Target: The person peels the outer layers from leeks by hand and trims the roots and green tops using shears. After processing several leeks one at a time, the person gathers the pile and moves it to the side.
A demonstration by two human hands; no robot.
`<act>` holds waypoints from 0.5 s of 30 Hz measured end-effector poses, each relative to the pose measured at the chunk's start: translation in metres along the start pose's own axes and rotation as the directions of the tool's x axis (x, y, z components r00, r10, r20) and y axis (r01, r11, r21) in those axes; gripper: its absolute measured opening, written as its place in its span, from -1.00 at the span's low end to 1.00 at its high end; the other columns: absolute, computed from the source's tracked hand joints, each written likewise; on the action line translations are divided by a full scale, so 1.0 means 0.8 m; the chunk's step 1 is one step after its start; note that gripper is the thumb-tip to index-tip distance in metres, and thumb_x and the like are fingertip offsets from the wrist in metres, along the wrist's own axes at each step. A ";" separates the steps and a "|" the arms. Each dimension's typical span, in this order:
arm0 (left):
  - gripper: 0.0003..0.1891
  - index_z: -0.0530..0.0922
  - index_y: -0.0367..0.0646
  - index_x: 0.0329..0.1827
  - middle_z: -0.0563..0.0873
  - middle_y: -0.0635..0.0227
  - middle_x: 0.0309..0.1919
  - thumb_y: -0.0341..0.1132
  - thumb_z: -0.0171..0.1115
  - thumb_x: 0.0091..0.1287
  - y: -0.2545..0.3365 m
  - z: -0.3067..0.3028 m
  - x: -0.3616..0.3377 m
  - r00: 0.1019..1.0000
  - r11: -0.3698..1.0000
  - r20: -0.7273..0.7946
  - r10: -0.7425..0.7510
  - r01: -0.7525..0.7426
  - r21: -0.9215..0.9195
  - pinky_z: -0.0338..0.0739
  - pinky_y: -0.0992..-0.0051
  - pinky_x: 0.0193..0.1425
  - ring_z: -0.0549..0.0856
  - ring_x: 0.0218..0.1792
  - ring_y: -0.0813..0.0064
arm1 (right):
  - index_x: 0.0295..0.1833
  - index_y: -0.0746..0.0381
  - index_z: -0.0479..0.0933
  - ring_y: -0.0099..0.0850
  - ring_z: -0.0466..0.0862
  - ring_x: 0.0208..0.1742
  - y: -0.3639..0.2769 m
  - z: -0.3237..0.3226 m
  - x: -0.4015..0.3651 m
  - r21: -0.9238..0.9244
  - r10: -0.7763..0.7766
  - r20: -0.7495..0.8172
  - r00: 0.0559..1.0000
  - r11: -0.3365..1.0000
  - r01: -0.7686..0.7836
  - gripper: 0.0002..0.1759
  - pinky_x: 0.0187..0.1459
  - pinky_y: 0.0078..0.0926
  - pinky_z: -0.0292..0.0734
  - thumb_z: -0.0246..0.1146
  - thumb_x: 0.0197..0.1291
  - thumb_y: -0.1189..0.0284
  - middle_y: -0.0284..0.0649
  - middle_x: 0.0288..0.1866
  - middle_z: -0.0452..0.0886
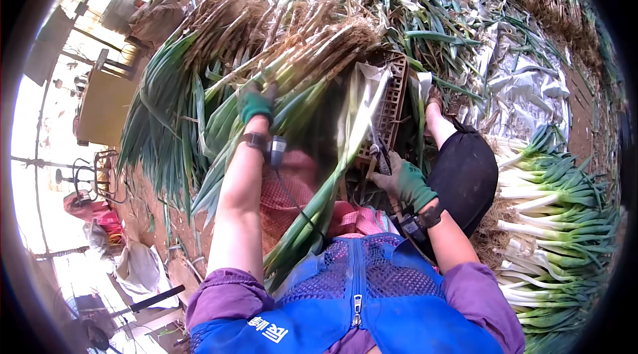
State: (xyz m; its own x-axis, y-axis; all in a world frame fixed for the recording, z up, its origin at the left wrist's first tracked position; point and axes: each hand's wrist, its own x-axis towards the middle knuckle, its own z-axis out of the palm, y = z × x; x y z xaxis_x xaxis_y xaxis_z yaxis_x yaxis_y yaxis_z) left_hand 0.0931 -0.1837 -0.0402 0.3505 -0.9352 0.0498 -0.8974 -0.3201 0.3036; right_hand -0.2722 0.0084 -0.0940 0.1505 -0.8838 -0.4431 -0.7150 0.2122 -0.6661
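Note:
My left hand (258,103), in a green and grey glove, closes around stalks in a heap of unpeeled green onions (325,51) with brown roots. My right hand (407,184), gloved the same way, grips a dark tool with a hose that looks like an air gun (381,158). Between my hands, a long green onion (359,134) with a bared white stem lies slantwise, its leaves across my lap. Behind it stands a brown plastic crate (393,98) with a slotted wall. A pink mesh sack (286,184) is under my left forearm.
Cleaned green onions (545,221) lie in a row at the right. Peeled skins and leaf scraps (432,15) cover the ground ahead, beside a silvery sheet (518,81). More unpeeled onions stand at the far right. A yellowish board (103,107) and a metal frame are at the left.

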 end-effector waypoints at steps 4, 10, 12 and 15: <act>-0.47 0.66 0.00 0.13 0.69 0.00 0.17 0.10 0.37 0.19 -0.046 0.012 0.014 0.978 0.975 0.191 0.083 -0.119 0.186 0.52 0.13 0.31 0.66 0.17 -0.06 | 0.37 0.33 0.42 0.05 0.68 0.18 -0.012 -0.002 0.002 0.069 0.005 0.005 1.000 0.998 -0.006 -0.11 0.23 -0.16 0.55 0.44 0.03 0.00 0.17 0.12 0.68; -0.70 0.70 0.01 -0.01 0.78 0.04 -0.07 -0.08 0.27 0.29 -0.039 -0.059 0.010 0.924 0.929 0.271 0.268 -0.322 0.180 0.61 0.11 0.09 0.75 -0.03 -0.01 | 0.40 0.46 0.38 0.02 0.62 0.29 0.004 -0.018 -0.002 0.224 -0.015 -0.189 0.982 0.973 0.058 0.00 0.31 -0.22 0.49 0.48 -0.02 -0.01 0.21 0.20 0.62; -0.75 0.69 0.03 0.01 0.78 0.08 -0.11 -0.15 0.25 0.35 -0.057 -0.082 0.009 0.933 0.932 0.081 0.351 -0.357 0.069 0.62 0.16 0.05 0.75 -0.07 0.02 | 0.44 0.58 0.29 0.04 0.55 0.37 0.015 -0.020 -0.001 0.252 0.058 -0.139 0.989 0.967 -0.021 0.10 0.37 -0.26 0.42 0.48 -0.03 -0.01 0.26 0.26 0.57; -0.79 0.68 0.01 0.03 0.78 0.16 -0.18 -0.24 0.20 0.41 -0.095 -0.136 0.012 0.892 0.916 -0.290 0.347 -0.389 -0.101 0.62 0.27 -0.02 0.75 -0.13 0.08 | 0.42 0.58 0.31 0.02 0.55 0.37 0.023 -0.005 -0.002 0.227 -0.052 -0.238 0.970 0.968 0.107 0.09 0.37 -0.26 0.42 0.48 -0.03 0.00 0.26 0.26 0.56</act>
State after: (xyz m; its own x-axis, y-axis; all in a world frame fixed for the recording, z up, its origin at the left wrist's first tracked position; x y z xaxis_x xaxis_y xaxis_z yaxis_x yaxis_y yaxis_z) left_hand 0.1937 -0.1519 0.0406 0.0790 -0.9015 0.4256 -0.9309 0.0860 0.3551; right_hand -0.2887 0.0120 -0.1032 0.0204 -0.9674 -0.2523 -0.5211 0.2051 -0.8285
